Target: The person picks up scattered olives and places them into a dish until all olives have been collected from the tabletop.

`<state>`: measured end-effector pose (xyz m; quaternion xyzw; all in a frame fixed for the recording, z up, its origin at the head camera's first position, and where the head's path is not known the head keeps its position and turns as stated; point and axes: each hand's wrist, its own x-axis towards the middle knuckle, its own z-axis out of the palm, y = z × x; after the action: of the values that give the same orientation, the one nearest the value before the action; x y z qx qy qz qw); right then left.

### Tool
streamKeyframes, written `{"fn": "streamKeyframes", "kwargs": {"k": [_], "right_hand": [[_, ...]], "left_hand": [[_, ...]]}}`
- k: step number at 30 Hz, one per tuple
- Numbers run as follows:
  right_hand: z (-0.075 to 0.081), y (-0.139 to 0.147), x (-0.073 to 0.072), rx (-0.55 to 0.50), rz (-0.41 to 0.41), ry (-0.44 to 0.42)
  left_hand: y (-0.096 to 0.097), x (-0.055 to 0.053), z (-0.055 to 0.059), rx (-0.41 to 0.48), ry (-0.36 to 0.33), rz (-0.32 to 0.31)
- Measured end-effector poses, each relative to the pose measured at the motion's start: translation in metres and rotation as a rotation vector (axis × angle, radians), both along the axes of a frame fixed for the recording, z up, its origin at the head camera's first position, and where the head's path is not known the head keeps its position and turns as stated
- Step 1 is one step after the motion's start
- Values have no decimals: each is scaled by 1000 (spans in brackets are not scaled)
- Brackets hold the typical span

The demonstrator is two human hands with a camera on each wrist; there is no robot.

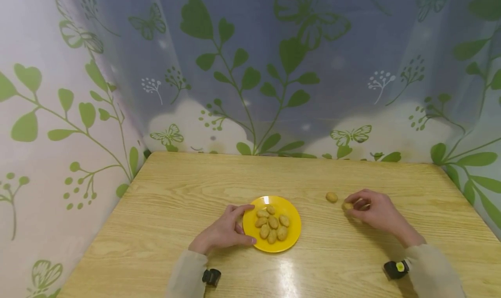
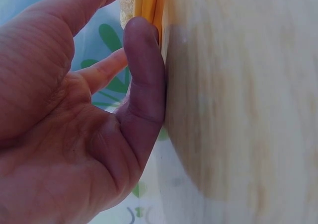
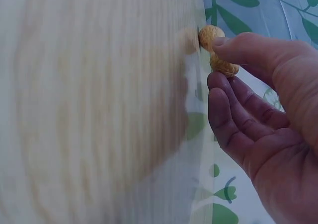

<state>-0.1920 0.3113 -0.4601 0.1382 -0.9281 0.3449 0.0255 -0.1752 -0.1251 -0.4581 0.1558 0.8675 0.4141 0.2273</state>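
A yellow plate (image 1: pixel 295 228) lies on the table with several wrinkled, tan, oval walnuts (image 1: pixel 273 222) heaped in its middle. At its left side, my left hand (image 1: pixel 224 232) grips the rim between the thumb and fingers. The plate's edge (image 2: pixel 147 3) appears at the top of the left wrist view. Over on the right, my right hand (image 1: pixel 376 211) pinches one walnut (image 3: pixel 226 66) between thumb and fingertips, low at the tabletop. Just to the left of that hand, a separate walnut (image 1: pixel 331 197) rests on the wood.
The light wooden table (image 1: pixel 188 180) meets a leaf-and-butterfly patterned curtain (image 1: pixel 250 115) along its back edge. More of this cloth (image 1: pixel 58 159) hangs at the left. Black straps with small devices (image 1: pixel 396 269) sit at both wrists.
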Motion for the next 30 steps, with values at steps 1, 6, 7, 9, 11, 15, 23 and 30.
{"fn": "streamKeyframes", "kwargs": {"k": [1, 6, 7, 9, 11, 15, 23, 30], "right_hand": [[0, -1, 0, -3, 4, 5], [-1, -8, 1, -12, 28, 30], [-1, -10, 1, -15, 32, 31], [0, -13, 2, -28, 41, 38], [0, -17, 2, -39, 53, 45], [-1, -25, 3, -54, 82, 79], [-2, -39, 2, -74, 132, 119], [-4, -51, 1, -86, 158, 131]], "left_hand": [[0, 0, 0, 2, 0, -1], [-1, -1, -2, 10, -2, 2], [-1, -1, -2, 8, -2, 2], [-1, -1, -2, 8, -1, 3], [-1, -1, -2, 6, 1, 4], [0, 0, -2, 11, 5, 1], [0, 0, -2, 21, -1, 6], [0, 0, -2, 31, -5, 8]]}}
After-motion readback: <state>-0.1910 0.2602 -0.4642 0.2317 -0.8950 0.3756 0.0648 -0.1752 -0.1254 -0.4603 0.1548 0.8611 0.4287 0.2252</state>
